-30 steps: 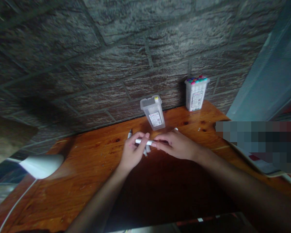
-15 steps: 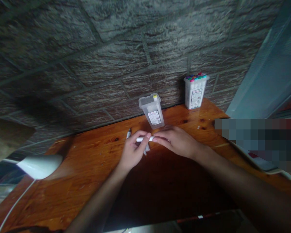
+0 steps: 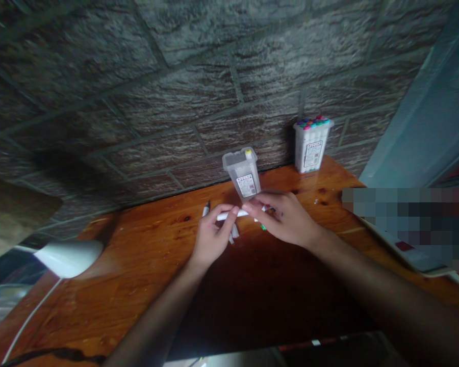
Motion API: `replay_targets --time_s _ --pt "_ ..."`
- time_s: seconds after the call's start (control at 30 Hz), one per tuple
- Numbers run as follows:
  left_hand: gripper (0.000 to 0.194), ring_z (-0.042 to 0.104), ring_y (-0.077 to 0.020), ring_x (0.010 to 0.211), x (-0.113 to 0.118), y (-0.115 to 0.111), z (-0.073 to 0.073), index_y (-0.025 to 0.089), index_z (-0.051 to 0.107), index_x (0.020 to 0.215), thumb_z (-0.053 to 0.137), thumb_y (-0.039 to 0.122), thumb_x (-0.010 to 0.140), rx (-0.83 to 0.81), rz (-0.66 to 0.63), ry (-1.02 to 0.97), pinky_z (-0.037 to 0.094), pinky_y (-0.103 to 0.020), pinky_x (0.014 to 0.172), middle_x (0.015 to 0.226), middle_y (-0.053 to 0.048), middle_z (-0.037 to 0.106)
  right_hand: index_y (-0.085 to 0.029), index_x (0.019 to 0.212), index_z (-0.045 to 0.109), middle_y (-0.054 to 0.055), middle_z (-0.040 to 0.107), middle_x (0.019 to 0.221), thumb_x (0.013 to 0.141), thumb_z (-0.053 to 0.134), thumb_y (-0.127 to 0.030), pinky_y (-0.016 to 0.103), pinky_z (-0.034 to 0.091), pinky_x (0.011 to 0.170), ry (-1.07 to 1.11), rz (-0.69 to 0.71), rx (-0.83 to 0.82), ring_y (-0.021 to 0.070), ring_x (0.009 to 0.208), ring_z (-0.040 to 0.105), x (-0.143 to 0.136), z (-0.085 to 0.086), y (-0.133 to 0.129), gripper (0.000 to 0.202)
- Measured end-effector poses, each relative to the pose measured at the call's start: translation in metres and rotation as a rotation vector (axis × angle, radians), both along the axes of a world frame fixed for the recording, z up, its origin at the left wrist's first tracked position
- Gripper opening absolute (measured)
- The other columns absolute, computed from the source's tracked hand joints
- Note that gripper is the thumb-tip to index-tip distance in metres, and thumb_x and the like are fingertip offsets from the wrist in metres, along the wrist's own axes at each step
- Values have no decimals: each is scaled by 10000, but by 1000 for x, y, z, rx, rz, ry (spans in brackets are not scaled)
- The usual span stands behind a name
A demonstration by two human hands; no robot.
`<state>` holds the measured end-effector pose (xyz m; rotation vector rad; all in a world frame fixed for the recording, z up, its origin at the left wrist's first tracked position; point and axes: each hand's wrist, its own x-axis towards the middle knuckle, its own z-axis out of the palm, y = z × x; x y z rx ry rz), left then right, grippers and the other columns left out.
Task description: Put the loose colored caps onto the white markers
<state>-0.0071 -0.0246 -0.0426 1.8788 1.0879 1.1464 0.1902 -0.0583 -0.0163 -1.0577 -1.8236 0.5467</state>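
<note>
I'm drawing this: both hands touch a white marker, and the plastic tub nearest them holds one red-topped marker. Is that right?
Not quite: in the head view, the marker in that plastic tub has a yellow top. The left hand and right hand do touch a white marker.

Wall [image 3: 176,102]: grey-brown stone blocks, filling the whole backdrop!
Tabletop [image 3: 145,255]: glossy orange-brown wood, dark knots showing.
Cone [image 3: 71,259]: 1 white shape, far left, 1 white cord [image 3: 29,317] curving down from it.
Panel [image 3: 400,127]: blue-grey, slanting at right.
Corner: dark strand [image 3: 57,352], lower left.
</note>
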Motion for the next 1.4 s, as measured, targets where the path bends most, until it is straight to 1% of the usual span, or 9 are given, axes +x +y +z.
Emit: replay_targets --time_s 0.17,0.33,0.53,0.67,0.8,0.93,1.13,1.3,1.4 --pt "219 533 -79 513 2 3 6 170 683 823 653 379 882 35 129 -29 446 -173 501 606 32 589 -156 903 739 82 719 837 939 53 -728 289 480 709 249 247 -329 154 743 636 -3 -2 0 894" --pt "242 498 -76 463 3 3 7 171 662 806 660 404 872 -15 135 -90 433 -175 459 564 45 554 -131 912 742 102 703 795 869 -47 -788 274 450 617 374 377 -554 146 670 606 -10 -8 5 1028" --pt "243 493 -77 465 2 3 7 172 667 803 663 405 875 -21 142 -89 439 -172 461 557 38 542 -129 908 735 91 702 772 898 21 -778 268 443 590 424 396 -575 136 624 599 -11 -10 6 965" --pt "256 482 -78 454 2 2 8 173 671 792 669 417 868 -22 136 -102 438 -179 459 542 41 531 -132 896 731 81 707 757 962 89 -702 262 452 579 337 349 -511 128 604 604 -11 -10 5 861" --pt "257 468 -80 462 1 2 8 172 669 794 662 416 876 -2 124 -96 420 -181 467 533 44 510 -130 916 697 57 694 742 1028 312 -520 259 481 614 198 253 -434 110 580 600 -12 -14 5 559" --pt "257 462 -76 465 1 1 9 172 665 810 658 419 881 -21 119 -99 414 -175 459 544 44 510 -156 971 630 27 675 764 994 485 -391 247 488 602 172 241 -412 111 610 614 -13 -16 6 277" --pt "265 465 -78 453 4 -3 11 168 662 812 664 426 870 0 108 -94 420 -177 445 548 44 511 -163 808 606 19 658 713 982 494 -427 243 481 589 218 245 -441 107 603 604 -13 -13 6 335" --pt "258 464 -74 471 4 -4 9 165 668 831 657 418 878 -11 95 -89 434 -168 452 576 37 520 -158 823 635 8 652 705 972 515 -430 233 475 586 232 279 -497 100 601 599 -14 -15 5 333" --pt "245 467 -74 487 3 -3 7 167 668 838 655 407 885 -13 96 -93 443 -167 466 593 31 532 -160 787 619 13 650 682 968 512 -458 243 470 571 244 230 -516 107 578 593 -16 -12 4 365"
